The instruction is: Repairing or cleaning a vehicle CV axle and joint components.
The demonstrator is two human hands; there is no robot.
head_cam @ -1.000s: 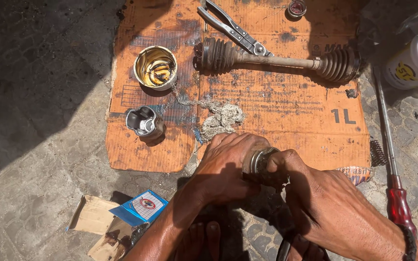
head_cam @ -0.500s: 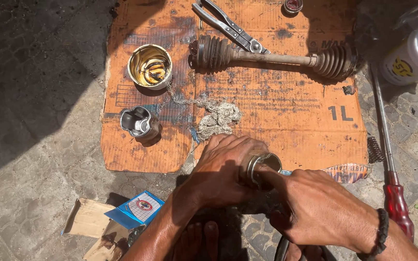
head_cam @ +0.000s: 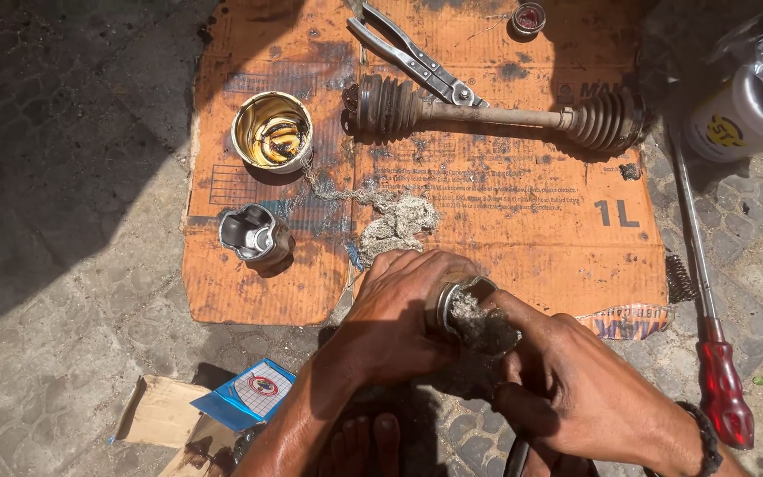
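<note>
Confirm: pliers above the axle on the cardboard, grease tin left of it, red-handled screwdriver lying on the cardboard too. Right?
One slip. The head view shows the screwdriver lying off the cardboard, on the paving stones to its right. The rest holds: pliers above the axle, grease tin left of it.

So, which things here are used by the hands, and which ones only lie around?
In use:
- left hand gripping the round metal part
- right hand pushing a dirty rag into it

Lying about:
- drive shaft
- pliers
- grease tin
- metal cup
- red-handled screwdriver
- cardboard
</note>
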